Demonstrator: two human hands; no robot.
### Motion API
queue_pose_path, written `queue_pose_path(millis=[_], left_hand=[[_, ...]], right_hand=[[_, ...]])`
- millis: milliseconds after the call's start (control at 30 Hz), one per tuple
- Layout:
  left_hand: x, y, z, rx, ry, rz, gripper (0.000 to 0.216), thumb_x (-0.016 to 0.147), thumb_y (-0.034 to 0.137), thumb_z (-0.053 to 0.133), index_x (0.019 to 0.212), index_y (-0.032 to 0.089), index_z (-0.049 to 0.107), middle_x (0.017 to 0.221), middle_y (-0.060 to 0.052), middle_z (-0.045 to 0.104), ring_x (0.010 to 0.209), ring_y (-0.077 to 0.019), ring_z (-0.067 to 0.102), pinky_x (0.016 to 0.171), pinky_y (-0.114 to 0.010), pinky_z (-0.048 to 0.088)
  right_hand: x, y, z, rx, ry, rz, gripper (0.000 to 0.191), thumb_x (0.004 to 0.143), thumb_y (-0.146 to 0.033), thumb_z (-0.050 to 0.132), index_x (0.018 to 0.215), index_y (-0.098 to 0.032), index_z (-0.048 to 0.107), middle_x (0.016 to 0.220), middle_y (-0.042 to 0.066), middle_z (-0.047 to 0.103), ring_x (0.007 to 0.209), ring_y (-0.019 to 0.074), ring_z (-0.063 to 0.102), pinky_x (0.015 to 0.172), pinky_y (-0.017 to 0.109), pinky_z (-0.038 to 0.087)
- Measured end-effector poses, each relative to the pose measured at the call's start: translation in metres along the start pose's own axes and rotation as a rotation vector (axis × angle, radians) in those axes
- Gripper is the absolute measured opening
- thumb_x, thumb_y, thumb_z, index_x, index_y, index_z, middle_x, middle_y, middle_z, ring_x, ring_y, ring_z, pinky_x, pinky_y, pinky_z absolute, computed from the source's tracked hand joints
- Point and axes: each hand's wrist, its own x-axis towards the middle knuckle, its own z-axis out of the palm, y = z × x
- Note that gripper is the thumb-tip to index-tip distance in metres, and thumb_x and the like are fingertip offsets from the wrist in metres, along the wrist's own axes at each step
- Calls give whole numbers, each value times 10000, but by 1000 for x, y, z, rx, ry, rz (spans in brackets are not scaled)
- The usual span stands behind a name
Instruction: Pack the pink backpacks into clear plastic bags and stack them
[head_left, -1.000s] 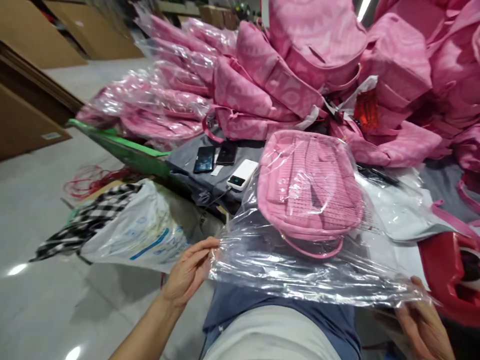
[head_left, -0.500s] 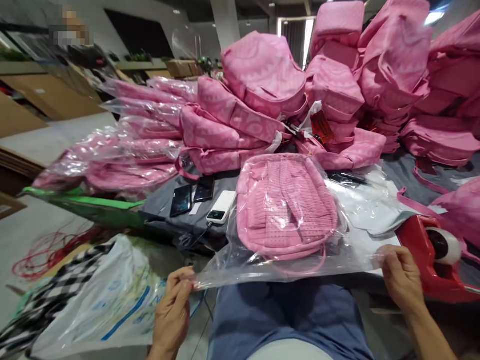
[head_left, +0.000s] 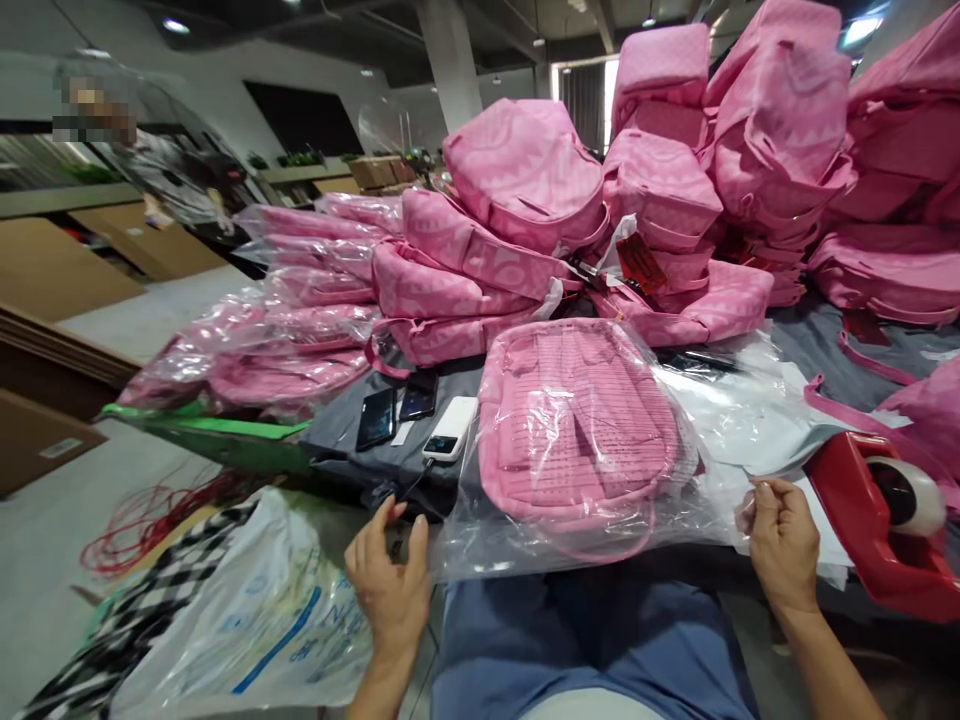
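Observation:
A pink backpack (head_left: 581,420) lies inside a clear plastic bag (head_left: 697,500) on the grey table in front of me. My left hand (head_left: 390,585) pinches the bag's open edge at its lower left corner. My right hand (head_left: 780,540) pinches the same edge at the lower right, fingers curled on the film. The bag's mouth hangs over my lap in blue trousers (head_left: 585,640).
A tall heap of pink backpacks (head_left: 637,200) fills the back of the table; bagged ones (head_left: 300,300) lie at the left. Two phones (head_left: 394,410) and a white power bank (head_left: 448,430) sit left of the bag. A red tape dispenser (head_left: 877,520) stands right; a white sack (head_left: 247,620) sits below left.
The view has tilted up. Both hands have drawn the bag's open edge closer to the backpack, so less loose film hangs toward me; my right hand moved up beside the tape dispenser.

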Motion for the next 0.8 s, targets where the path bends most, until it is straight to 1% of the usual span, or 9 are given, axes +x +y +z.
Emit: queue_pose_path(millis=[67,133,200,267,400,500,567,667,800], left_hand=[[-6,36,8,52,4,369,367,962,452,570,1229,215,656,1113,-112,714,1141,-303,592,1080,-478,334],[-14,73,17,54,-137,623,352,940,510,613,1143,228,673,1068,-89,714,1113,-295,594,1099,-478,299],[-19,100,25,78,-241,675,427,884,604,665,1045,208,675,979,-83,700,1048,-298,591,1081,-488,301],[-21,113,28,112,-299,668,455,847,635,704,965,198,659,920,-76,680,1006,-299,584,1057,-499,306],[-18,114,23,54,-451,737,366,887,569,708,893,212,629,881,-35,662,944,-260,572,1025,-476,294],[-14,113,19,-42,-482,703,239,1006,421,591,874,226,624,852,-7,644,916,-221,559,1001,-439,287],[-9,114,21,-85,-465,735,238,1059,328,496,884,235,628,828,11,642,908,-201,564,1025,-437,271],[5,115,31,-73,-391,886,248,1073,251,450,895,217,620,816,7,655,940,-199,580,1054,-435,287],[24,111,50,-21,-331,1078,294,1053,188,462,782,191,575,744,-13,605,880,-200,580,940,-373,413]], right_hand=[[0,-2,0,4,2,-4,598,834,-797,578,926,-207,538,590,-52,515,467,133,504,453,267,409],[-1,-1,0,9,9,-11,610,828,-806,584,924,-206,537,594,-50,520,467,133,508,449,264,411],[-2,2,0,18,22,-23,624,820,-817,587,926,-204,543,588,-49,522,465,134,507,443,260,411],[-2,5,-1,22,29,-40,625,825,-817,584,932,-202,549,584,-46,526,472,136,509,446,256,417],[-3,8,-1,27,29,-73,583,869,-788,559,936,-210,547,578,-48,521,475,135,502,452,254,419],[-2,10,-2,22,33,-82,562,888,-772,549,940,-212,544,579,-46,524,471,136,500,450,255,422],[-2,11,-2,25,21,-81,559,893,-770,542,946,-213,540,584,-45,528,469,137,503,444,255,425],[0,11,-4,-2,-16,-82,569,895,-782,520,956,-217,537,585,-52,516,447,137,505,426,254,424],[4,7,-6,-151,-43,-67,631,889,-830,441,971,-214,548,566,-49,510,415,152,522,410,271,417]])
